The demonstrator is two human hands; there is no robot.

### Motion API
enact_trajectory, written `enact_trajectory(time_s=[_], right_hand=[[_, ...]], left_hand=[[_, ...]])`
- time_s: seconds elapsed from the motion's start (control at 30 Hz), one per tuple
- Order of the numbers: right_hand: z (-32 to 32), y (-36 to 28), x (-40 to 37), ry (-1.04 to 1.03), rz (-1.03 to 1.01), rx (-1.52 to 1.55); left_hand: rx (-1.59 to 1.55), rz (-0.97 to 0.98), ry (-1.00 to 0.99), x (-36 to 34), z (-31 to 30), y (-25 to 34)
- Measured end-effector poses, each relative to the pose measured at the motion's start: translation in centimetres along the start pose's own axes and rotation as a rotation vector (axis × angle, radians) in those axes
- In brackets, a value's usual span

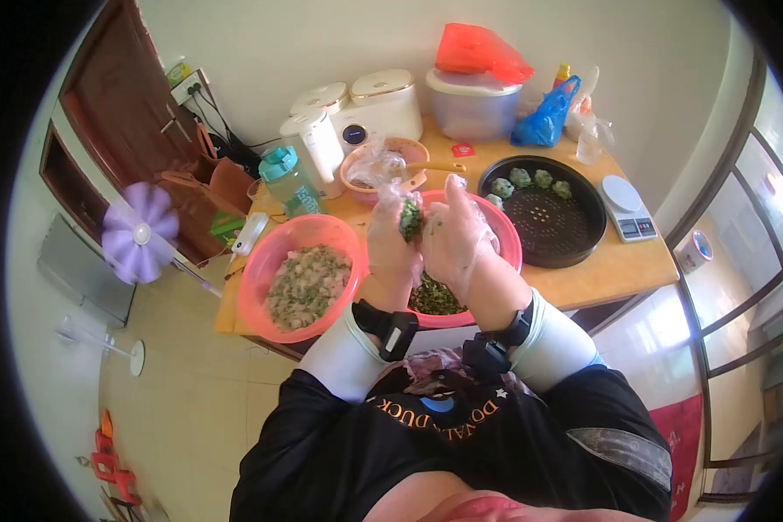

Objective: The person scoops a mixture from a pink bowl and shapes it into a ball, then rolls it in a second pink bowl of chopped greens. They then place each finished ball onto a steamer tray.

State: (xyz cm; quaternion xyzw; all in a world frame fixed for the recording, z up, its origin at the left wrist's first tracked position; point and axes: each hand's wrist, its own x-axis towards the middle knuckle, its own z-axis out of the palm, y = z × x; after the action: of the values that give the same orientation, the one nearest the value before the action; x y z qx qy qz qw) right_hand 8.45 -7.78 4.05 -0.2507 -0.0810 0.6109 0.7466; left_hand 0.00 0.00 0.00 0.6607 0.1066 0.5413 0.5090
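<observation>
My left hand, in a clear plastic glove, is closed around a lump of chopped green filling. Close against it is my right hand, also gloved, thumb raised and the other fingers curled in; what they hold is hidden. Both hands are above a pink basin with chopped dark green filling. Left of that stands another pink basin, containing a pale, green-flecked mixture. Several green-flecked balls sit along the far side of a black perforated round pan at right.
A kitchen scale is right of the pan. Behind the hands stands a bowl with plastic wrap and a wooden-handled utensil. A teal bottle, white appliance and lidded tub line the back. A purple fan stands left.
</observation>
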Motion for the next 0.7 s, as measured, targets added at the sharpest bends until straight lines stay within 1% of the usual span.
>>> enact_trajectory(time_s=[0.07,0.1,0.17,0.2,0.23,0.3,0.33,0.37,0.4,0.43,0.47,0.5,0.57,0.6,0.67,0.7], right_hand=[[-1.7,0.3,2.0,-0.001,-0.138,-0.07],[-1.3,0.3,1.1,0.008,-0.127,-0.104],[0.7,0.6,-0.1,0.088,-0.246,-0.145],[-0.7,1.0,0.5,0.019,-0.262,-0.224],[0.2,0.1,-1.2,0.023,-0.259,-0.242],[2.7,-1.1,-5.0,0.006,-0.59,-1.237],[3.8,-0.3,-5.2,-0.047,-0.634,-1.029],[3.9,-0.1,-5.0,-0.046,-0.637,-1.026],[3.6,0.0,-4.5,-0.192,-0.928,-1.349],[3.2,0.3,-3.9,-0.347,-1.22,-1.663],[2.9,0.6,-3.2,-0.403,-1.26,-1.765],[2.7,0.7,-3.2,-0.402,-1.26,-1.767],[2.4,0.6,-3.4,-0.489,-1.303,-1.92],[2.3,0.3,-3.5,-0.495,-1.302,-1.923],[2.3,-0.2,-3.9,-0.6,-1.424,-2.017],[2.3,-0.4,-3.9,-0.603,-1.42,-2.018]], left_hand=[[-0.941,-0.479,0.195,0.7,-0.3,0.8],[-0.97,-0.471,0.218,0.2,-0.3,0.6],[-1.277,-0.448,0.092,0.8,-1.3,0.4],[-1.278,-0.46,0.111,-0.1,-1.5,0.7],[-1.3,-0.452,0.098,-0.5,-1.2,0.8],[-1.319,-0.446,0.082,-0.6,-0.5,2.4],[-1.217,-0.537,0.162,-0.4,0.3,4.5],[-1.108,-0.623,0.238,-0.2,0.7,5.6],[-1.109,-0.623,0.235,-0.9,0.8,5.6],[-0.859,-0.47,0.216,-2.3,0.8,5.5],[-0.612,-0.315,0.194,-3.1,0.8,5.2],[-0.614,-0.315,0.193,-3.1,0.6,4.7],[-0.705,-0.351,0.109,-2.9,-0.3,3.9],[-0.708,-0.348,0.113,-2.5,-0.9,3.6],[-1.132,-0.641,-0.061,-1.7,-1.7,3.0],[-1.134,-0.641,-0.058,-1.6,-1.5,3.5]])
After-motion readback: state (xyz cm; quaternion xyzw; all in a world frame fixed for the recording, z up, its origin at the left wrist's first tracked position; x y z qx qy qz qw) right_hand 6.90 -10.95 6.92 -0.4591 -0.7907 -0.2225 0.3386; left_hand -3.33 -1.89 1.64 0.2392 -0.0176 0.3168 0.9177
